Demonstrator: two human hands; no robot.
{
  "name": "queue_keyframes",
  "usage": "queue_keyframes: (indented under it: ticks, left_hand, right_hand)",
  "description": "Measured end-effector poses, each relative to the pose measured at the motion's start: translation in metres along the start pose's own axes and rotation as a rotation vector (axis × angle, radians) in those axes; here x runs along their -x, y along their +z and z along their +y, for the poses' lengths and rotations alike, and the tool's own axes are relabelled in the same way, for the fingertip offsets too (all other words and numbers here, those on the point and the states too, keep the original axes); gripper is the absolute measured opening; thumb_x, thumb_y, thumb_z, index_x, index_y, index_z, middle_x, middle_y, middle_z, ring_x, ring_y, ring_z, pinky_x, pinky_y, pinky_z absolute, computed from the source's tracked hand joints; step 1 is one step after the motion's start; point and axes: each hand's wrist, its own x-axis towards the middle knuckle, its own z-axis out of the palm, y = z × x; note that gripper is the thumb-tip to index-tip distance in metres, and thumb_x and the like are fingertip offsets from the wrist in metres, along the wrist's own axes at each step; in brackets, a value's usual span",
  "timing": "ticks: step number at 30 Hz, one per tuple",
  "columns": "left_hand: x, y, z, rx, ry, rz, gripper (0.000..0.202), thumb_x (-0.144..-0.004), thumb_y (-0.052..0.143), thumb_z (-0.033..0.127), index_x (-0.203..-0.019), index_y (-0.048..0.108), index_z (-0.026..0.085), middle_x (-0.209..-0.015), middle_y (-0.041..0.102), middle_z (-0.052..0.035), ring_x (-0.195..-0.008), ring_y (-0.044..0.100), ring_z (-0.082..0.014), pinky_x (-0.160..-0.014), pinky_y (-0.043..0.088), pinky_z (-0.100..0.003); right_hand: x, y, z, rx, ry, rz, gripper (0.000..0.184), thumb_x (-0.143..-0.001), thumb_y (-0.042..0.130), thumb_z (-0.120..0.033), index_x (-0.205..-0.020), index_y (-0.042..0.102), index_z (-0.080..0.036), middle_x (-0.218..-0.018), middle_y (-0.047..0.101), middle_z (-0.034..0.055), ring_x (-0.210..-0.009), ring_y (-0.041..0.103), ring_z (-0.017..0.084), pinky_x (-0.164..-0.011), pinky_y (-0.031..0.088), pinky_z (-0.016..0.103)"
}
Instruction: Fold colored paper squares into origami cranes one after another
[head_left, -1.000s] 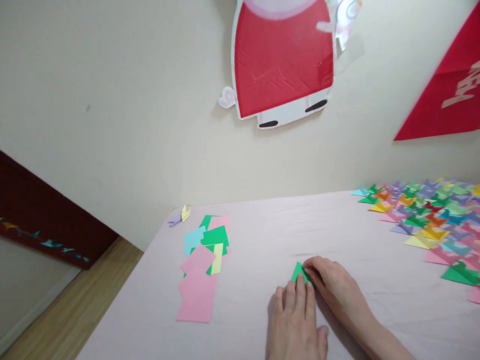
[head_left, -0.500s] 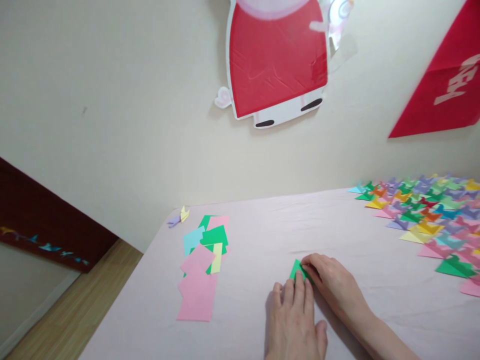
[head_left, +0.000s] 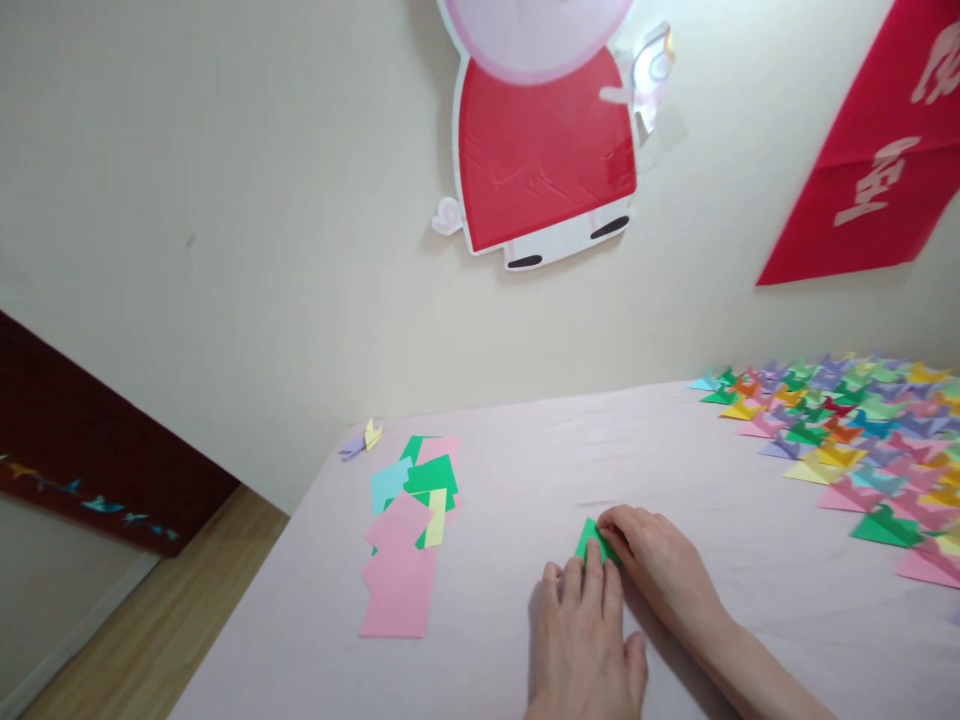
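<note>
A small folded piece of green paper [head_left: 586,536] lies on the cloth-covered table, mostly covered by my fingers. My left hand [head_left: 585,635] rests palm down, its fingers stretched forward and the fingertips pressing on the paper's near part. From the right, my right hand [head_left: 656,560] reaches in with its fingers curled together, pinching the paper's right edge. The underside of the paper and the right thumb are hidden.
Loose sheets of coloured paper [head_left: 397,595] overlap on the left. Two small folded papers [head_left: 372,434] sit at the far left corner. Rows of folded paper birds [head_left: 889,526] spread along the right side. The wall [head_left: 300,250] stands behind the table.
The view has tilted slightly up and turned a little right. Both hands stay on the green paper in nearly the same pose, with no clear change in its folds.
</note>
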Motion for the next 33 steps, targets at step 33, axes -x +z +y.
queue_keyframes:
  ticks: [33]
  left_hand:
    - [0.002,-0.008,-0.003,0.100,-0.074,-0.020,0.052,-0.095,0.044,0.057,-0.131,0.058,0.021,-0.145,0.050,-0.0064,-0.123,0.049,-0.0289,-0.109,0.035,-0.054]
  right_hand:
    - [0.004,-0.023,0.046,-0.302,0.154,-0.090,0.040,-0.059,0.043,-0.011,-0.089,0.066,-0.022,-0.086,0.068,0.0048,-0.083,0.059,0.024,-0.078,0.044,0.037]
